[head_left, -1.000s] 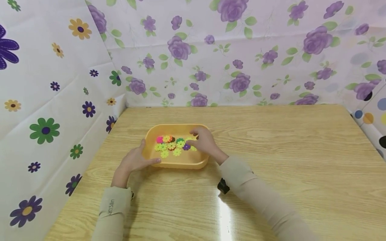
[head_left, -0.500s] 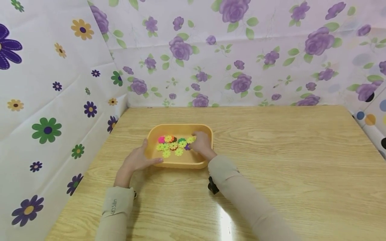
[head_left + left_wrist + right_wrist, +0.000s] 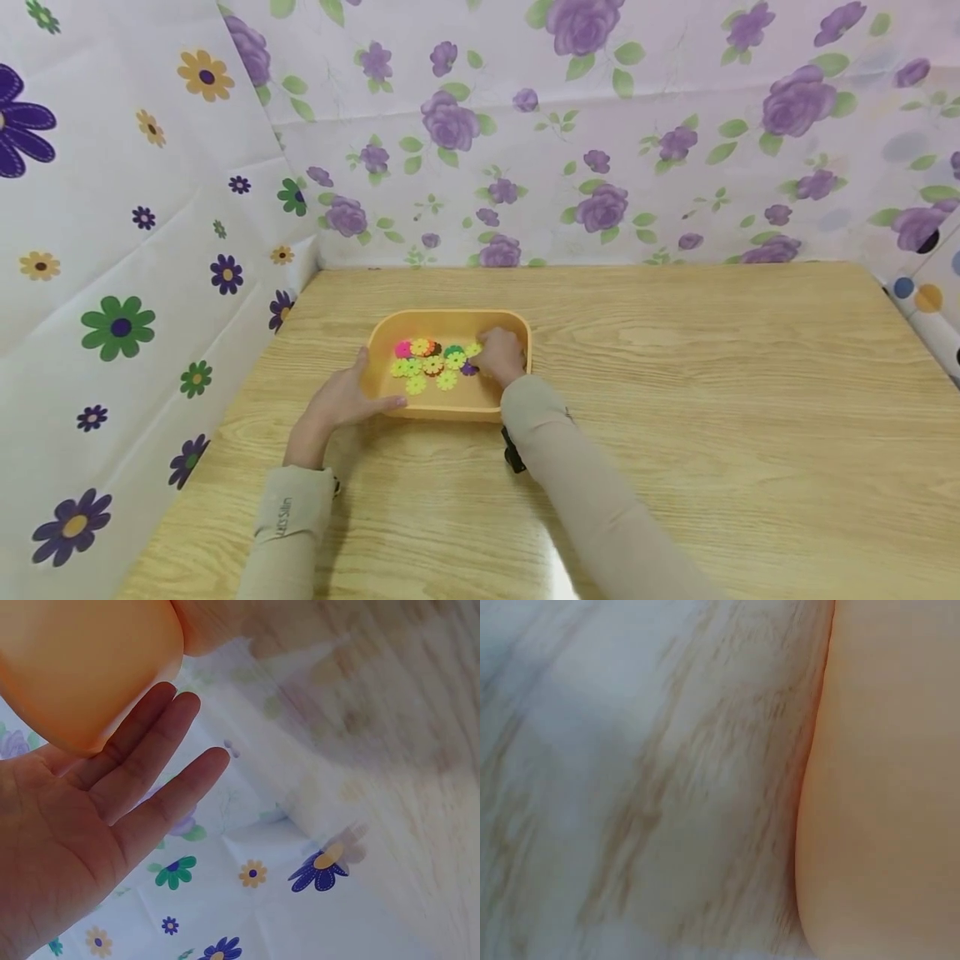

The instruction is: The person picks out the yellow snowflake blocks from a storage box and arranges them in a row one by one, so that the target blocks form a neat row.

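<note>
A yellow-orange plastic tray (image 3: pixel 450 412) lies on the table, with several flower-shaped plastic pieces (image 3: pixel 432 365) in yellow, pink, green, purple and other colours. My left hand (image 3: pixel 347 398) is spread round the tray's left end, its thumb on the front rim. In the left wrist view its fingers (image 3: pixel 180 796) look nearly straight beside the tray wall (image 3: pixel 97 667). Inside the tray's right end is my right hand (image 3: pixel 502 354), fingers bent down by a yellow flower piece (image 3: pixel 472 350) and a purple one (image 3: pixel 468 367). What its fingertips hold is hidden. Only tray wall (image 3: pixel 877 795) and table show in the right wrist view.
The wood-grain table (image 3: pixel 712 400) stretches right and in front of the tray. A flower-printed white sheet (image 3: pixel 172 275) stands along the left, and a purple-rose sheet (image 3: pixel 540 142) along the back. A black wrist device (image 3: pixel 513 452) hangs under the right sleeve.
My right hand has lowered into the tray's right end, its fingers bending downward, and the right forearm has swung left. My left hand keeps its place on the tray.
</note>
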`<state>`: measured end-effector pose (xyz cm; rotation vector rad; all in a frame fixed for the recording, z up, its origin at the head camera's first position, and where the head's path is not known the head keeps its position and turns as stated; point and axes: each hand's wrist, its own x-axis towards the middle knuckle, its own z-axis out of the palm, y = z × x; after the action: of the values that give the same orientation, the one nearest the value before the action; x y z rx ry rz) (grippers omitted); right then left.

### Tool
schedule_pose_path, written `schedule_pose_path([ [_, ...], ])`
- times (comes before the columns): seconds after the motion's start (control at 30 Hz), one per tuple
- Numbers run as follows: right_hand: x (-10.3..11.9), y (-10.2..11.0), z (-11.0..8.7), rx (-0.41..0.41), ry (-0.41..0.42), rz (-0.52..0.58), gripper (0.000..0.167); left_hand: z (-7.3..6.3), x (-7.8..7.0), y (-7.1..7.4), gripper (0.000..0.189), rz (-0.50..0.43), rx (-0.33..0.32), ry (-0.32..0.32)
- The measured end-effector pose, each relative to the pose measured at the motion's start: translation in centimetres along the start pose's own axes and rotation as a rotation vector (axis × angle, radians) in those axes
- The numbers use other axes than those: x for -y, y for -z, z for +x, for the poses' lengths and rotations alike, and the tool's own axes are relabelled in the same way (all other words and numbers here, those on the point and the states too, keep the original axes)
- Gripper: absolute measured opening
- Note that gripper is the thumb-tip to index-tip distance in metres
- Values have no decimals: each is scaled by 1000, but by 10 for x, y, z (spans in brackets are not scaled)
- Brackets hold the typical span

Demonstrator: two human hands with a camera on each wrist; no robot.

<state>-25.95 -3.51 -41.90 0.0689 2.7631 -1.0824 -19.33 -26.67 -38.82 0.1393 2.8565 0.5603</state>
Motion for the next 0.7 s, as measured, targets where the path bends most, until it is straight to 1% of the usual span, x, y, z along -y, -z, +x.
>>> schedule_pose_path([
  [0.2, -3, -3, 5, 3, 1, -47, 45, 1, -3, 0, 114, 16, 6, 1],
  [0.37, -4, -5, 6, -1, 10, -84, 44, 1, -3, -1, 113, 9, 6, 2],
  [0.53, -4, -4, 5, 0, 1, -56, 45, 1, -2, -2, 113, -5, 3, 8],
  [0.7, -2, -3, 4, 9, -5, -33, 41, 0, -3, -2, 112, -8, 3, 11],
])
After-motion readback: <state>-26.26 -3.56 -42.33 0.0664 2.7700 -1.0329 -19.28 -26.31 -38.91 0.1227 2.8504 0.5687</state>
